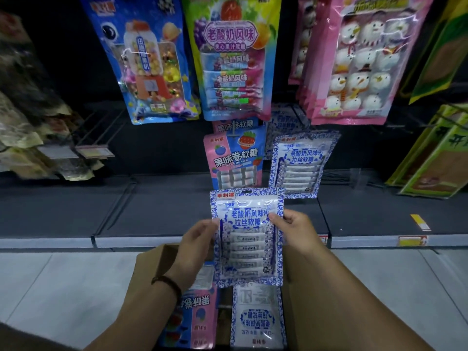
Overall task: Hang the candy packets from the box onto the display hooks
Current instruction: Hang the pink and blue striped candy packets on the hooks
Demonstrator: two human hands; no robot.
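A blue-and-white candy packet [247, 236] is held upright in front of me, above the open cardboard box [149, 269]. My left hand [196, 247] pinches its left edge and my right hand [295, 233] pinches its right edge. Inside the box lie a pink packet [195, 320] and another blue-and-white packet [257, 317], both upside down to me. Matching blue-and-white packets [302, 163] hang on a display hook just above and to the right. A pink-and-blue packet [234, 158] hangs on the hook beside them.
Larger bags hang higher up: a blue one [149, 59], a multicoloured one [233, 57] and pink snowman bags [357, 57]. Green bags [435, 153] hang at the right, brown packets [30, 138] at the left. Bare hooks [101, 130] stick out left of centre. A dark shelf [152, 214] runs below.
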